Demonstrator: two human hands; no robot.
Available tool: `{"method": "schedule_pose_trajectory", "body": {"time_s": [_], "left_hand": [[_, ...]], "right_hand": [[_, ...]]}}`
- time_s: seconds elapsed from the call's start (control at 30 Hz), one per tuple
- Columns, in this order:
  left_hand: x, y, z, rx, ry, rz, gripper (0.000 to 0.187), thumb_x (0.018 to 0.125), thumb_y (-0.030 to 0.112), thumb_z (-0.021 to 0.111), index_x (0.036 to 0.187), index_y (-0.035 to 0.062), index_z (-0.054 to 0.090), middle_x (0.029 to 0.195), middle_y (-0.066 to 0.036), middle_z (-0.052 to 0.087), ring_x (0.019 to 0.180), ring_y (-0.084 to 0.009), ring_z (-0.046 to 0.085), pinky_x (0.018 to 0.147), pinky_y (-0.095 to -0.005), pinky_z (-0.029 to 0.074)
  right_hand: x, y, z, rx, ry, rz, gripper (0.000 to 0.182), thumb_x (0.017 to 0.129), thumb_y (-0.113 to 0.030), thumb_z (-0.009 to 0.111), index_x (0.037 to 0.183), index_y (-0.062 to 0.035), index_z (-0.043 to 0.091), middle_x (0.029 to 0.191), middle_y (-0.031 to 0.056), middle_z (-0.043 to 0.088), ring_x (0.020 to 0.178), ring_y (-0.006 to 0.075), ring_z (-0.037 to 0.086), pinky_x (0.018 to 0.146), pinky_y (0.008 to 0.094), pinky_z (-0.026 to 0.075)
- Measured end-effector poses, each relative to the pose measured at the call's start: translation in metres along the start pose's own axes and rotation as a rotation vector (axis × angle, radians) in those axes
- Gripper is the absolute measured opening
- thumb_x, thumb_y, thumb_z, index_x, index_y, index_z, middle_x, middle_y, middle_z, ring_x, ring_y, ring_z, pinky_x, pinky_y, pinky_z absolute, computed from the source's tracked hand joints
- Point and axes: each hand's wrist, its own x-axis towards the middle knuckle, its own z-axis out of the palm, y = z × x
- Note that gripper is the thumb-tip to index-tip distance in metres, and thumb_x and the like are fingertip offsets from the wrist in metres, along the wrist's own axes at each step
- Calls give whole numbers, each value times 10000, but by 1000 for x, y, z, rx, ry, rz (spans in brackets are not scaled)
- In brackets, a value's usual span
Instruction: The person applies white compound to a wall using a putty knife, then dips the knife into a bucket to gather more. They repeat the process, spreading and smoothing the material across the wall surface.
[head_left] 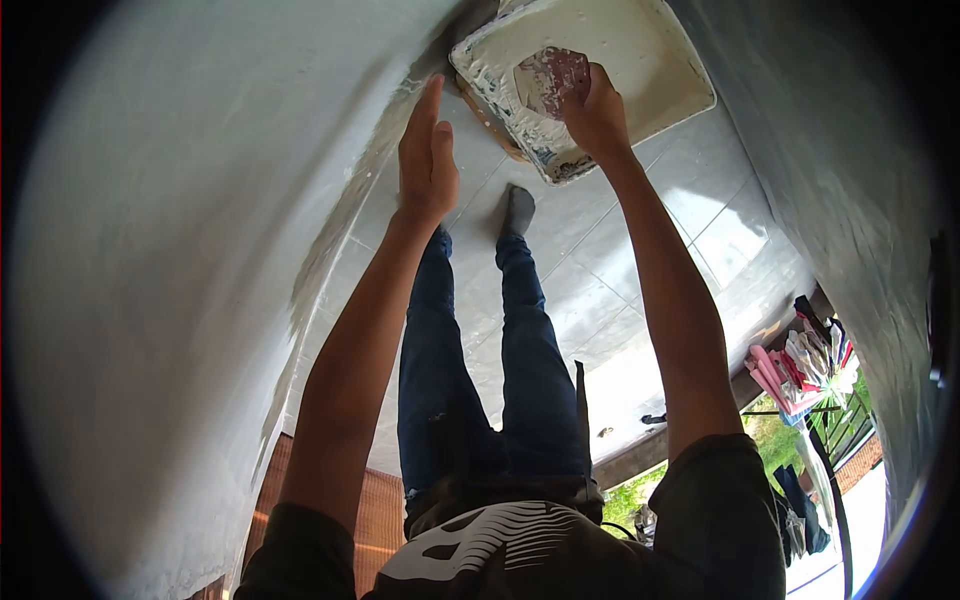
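Observation:
My right hand (597, 115) grips a flat putty scraper (550, 78) smeared with white paste and holds its blade down inside a white rectangular tray (655, 55). The tray lies on the tiled floor, and paste is smeared along its near rim. My left hand (428, 160) is flat with its fingers stretched out together and holds nothing. It is beside the tray's left corner, close to the joint where the pale wall (180, 250) meets the floor. Whether it touches the wall I cannot tell.
My legs in blue jeans and a grey-socked foot (518, 210) stand on the glossy white floor tiles (600, 280). A second pale wall (850, 180) rises at the right. Clothes on a drying rack (800, 365) and greenery show at the lower right.

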Motion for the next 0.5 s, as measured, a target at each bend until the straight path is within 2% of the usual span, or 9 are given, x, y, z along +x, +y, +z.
{"method": "schedule_pose_trajectory", "body": {"time_s": [0.2, 0.33, 0.4, 0.43, 0.5], "left_hand": [[-2, -24, 10, -5, 3, -72, 565, 989, 193, 329, 1465, -102, 411, 1502, -303, 449, 1428, -428, 407, 1196, -453, 301], [-6, -34, 13, 15, -10, -105, 566, 995, 201, 322, 1469, -97, 406, 1504, -295, 451, 1428, -423, 408, 1196, -452, 303], [-8, -38, 15, 5, -10, -105, 566, 998, 205, 316, 1472, -91, 405, 1507, -291, 449, 1426, -424, 410, 1195, -454, 304], [-8, -40, 16, 5, -10, -108, 566, 998, 205, 316, 1472, -91, 405, 1507, -291, 449, 1426, -424, 410, 1195, -454, 304], [-11, -47, 18, 11, -11, -110, 565, 1001, 208, 310, 1475, -84, 407, 1507, -289, 450, 1425, -427, 411, 1194, -453, 307]], "right_hand": [[26, -8, 43, -102, -4, -4, 393, 869, -148, 577, 1220, 24, 539, 1051, 322, 685, 1007, 501, 660, 916, 542, 526], [50, -5, 66, -152, -27, 4, 413, 865, -135, 547, 1243, 29, 521, 1044, 341, 677, 1009, 519, 650, 928, 560, 513], [65, 9, 77, -175, 15, -121, 426, 850, -118, 545, 1251, 24, 516, 1031, 365, 664, 1001, 537, 638, 916, 571, 509], [72, 15, 81, -175, 12, -120, 426, 850, -118, 545, 1251, 24, 516, 1031, 365, 664, 1001, 537, 638, 916, 571, 509], [80, 23, 91, -318, -37, -57, 445, 869, -98, 571, 1297, 12, 519, 1088, 284, 696, 1014, 446, 685, 925, 505, 535]]}}
